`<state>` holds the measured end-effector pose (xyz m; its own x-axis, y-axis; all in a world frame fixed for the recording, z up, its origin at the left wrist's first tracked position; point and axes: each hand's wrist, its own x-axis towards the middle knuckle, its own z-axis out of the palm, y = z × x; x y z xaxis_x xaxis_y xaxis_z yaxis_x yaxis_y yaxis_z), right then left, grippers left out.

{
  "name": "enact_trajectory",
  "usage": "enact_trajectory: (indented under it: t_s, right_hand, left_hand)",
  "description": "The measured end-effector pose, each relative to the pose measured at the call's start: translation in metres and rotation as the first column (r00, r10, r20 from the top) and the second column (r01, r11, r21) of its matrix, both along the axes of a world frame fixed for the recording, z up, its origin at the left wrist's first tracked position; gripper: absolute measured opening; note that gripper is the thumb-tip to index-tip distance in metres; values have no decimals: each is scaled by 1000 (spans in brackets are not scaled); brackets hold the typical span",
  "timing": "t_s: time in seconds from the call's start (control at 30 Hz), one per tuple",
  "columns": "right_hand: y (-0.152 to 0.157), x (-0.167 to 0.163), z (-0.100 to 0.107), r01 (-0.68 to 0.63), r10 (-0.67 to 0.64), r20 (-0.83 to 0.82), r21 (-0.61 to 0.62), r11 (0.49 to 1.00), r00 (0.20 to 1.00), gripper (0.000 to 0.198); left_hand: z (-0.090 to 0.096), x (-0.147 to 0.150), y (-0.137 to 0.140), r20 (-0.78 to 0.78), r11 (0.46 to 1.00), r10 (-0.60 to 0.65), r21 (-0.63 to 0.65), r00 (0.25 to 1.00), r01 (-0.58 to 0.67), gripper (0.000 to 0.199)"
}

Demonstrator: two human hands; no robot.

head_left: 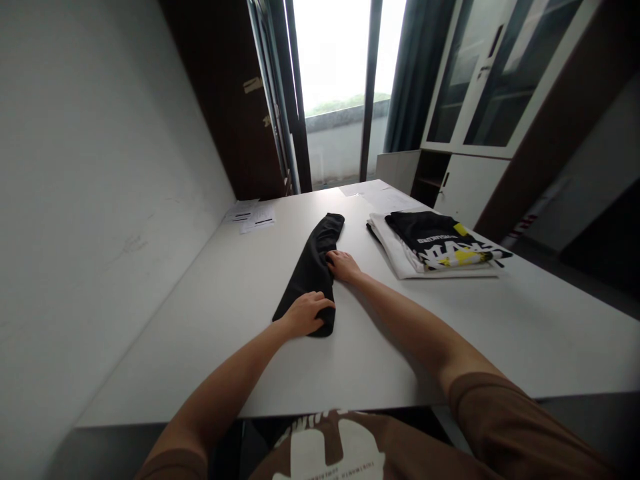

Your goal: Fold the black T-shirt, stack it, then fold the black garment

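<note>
A black folded garment (pixel 307 267) lies as a long narrow strip on the white table, its far end bending to the right; I cannot tell what kind of garment it is. Across its near end lies my left hand (pixel 306 313), its fingers curled at the right-hand edge of the cloth. Farther up that same edge, my right hand (pixel 343 267) has its bent fingertips closed on the fabric. Part of the cloth under both hands is hidden.
To the right sits a stack of folded clothes, a black printed shirt (pixel 425 233) on top of white cloth (pixel 395 250). Papers (pixel 257 217) lie by the wall at the left, with more sheets (pixel 385 197) at the far end of the white table (pixel 200 347). A cabinet (pixel 470 187) stands behind.
</note>
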<state>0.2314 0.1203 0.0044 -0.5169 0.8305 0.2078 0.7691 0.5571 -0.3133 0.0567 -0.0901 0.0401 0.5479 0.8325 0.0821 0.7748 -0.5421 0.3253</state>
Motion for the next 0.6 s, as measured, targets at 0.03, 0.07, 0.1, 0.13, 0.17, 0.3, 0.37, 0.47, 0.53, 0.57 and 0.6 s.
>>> enact_trajectory:
  t_s: [0.03, 0.07, 0.1, 0.13, 0.17, 0.3, 0.37, 0.47, 0.53, 0.57, 0.6]
  right_hand:
    - [0, 0, 0, -2, 2, -1, -2, 1000, 1000, 37]
    - [0, 0, 0, -2, 2, -2, -3, 1000, 1000, 37]
    - [0, 0, 0, -2, 2, -3, -3, 1000, 1000, 37]
    - [1, 0, 0, -3, 3, -2, -3, 1000, 1000, 37]
    - [1, 0, 0, -3, 3, -2, -3, 1000, 1000, 38]
    - [2, 0, -2, -4, 4, -4, -3, 1000, 1000, 38]
    - [2, 0, -2, -3, 3, -7, -4, 1000, 1000, 38]
    - [1, 1, -1, -5, 5, -3, -5, 1000, 1000, 39]
    - [1, 1, 0, -6, 6, 0, -4, 1000, 1000, 39]
    - [0, 1, 0, -8, 8, 1, -3, 1000, 1000, 39]
    - [0, 1, 0, -8, 8, 2, -2, 1000, 1000, 39]
  left_hand:
    - [0, 0, 0, 2, 1000, -2, -1, 1000, 2, 51]
    - [0, 0, 0, 2, 1000, -4, -2, 1000, 4, 51]
    - [0, 0, 0, 1, 1000, -5, -3, 1000, 5, 50]
    - [1, 0, 0, 1, 1000, -5, -3, 1000, 5, 50]
    - [1, 0, 0, 0, 1000, -5, -2, 1000, 5, 50]
    - [-1, 0, 0, 4, 1000, -4, 6, 1000, 4, 51]
    - [-2, -1, 0, 7, 1000, -3, 7, 1000, 3, 51]
    - [-2, -1, 1, 7, 1000, -4, 4, 1000, 4, 52]
    - [-2, -1, 0, 7, 1000, -2, -2, 1000, 2, 53]
    - [-1, -1, 0, 7, 1000, 0, -5, 1000, 0, 53]
    - [-1, -1, 0, 7, 1000, 1, -8, 1000, -1, 53]
